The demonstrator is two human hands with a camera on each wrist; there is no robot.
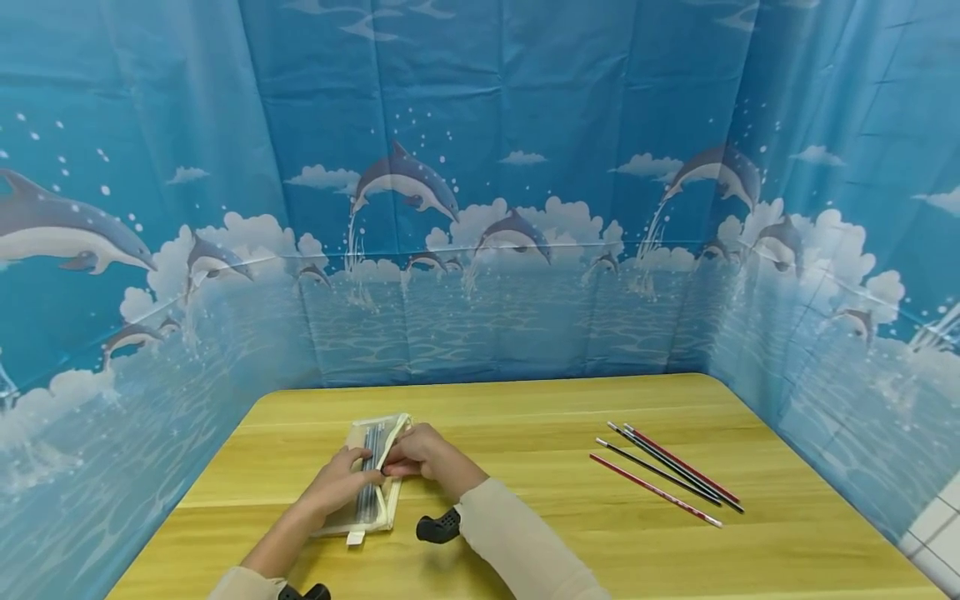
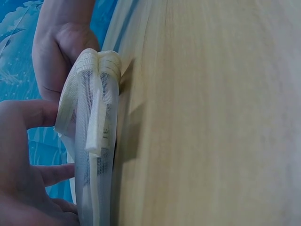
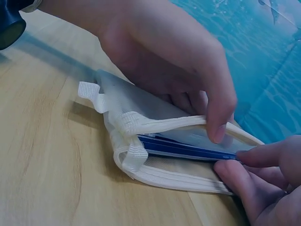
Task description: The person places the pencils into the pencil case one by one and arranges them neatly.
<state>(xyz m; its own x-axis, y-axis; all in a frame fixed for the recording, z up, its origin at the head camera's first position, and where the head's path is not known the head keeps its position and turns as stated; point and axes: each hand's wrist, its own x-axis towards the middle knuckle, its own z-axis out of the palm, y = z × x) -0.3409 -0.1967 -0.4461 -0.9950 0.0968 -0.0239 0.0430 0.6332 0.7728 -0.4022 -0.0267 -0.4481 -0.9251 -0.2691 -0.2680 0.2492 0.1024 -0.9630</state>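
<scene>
Head view shows one table (image 1: 675, 558) of yellow wood grain, and on its left part lies a cream pouch (image 1: 393, 502) with see-through mesh, a small cloth tab (image 1: 356, 538) at its near end. Inside the pouch are several slim dark rods (image 1: 366, 503), lying along its length. The left hand (image 1: 337, 483) rests upon the pouch, its thumb spread away from the other fingers and directed to the opening. The right hand (image 1: 423, 452) is at the far right side of the pouch, its fingertips gathered close at the opening and near to the left thumb. On the right part of the table, well apart from the hands, there lie loose pencils (image 1: 656, 489), some red and some black. A blue curtain (image 1: 487, 167) with printed dolphins stands around the table.

Left wrist view shows the pouch from its end, with the thick zip rim at the top of it. The left thumb touches this rim, and another finger of the same hand presses on the mesh. The right hand is partly behind the pouch, so from this side I cannot tell its fingertips.

Right wrist view shows the opening parted. The left thumb hooks over one edge, and the right thumb and forefinger pinch the end of a dark blue rod.
</scene>
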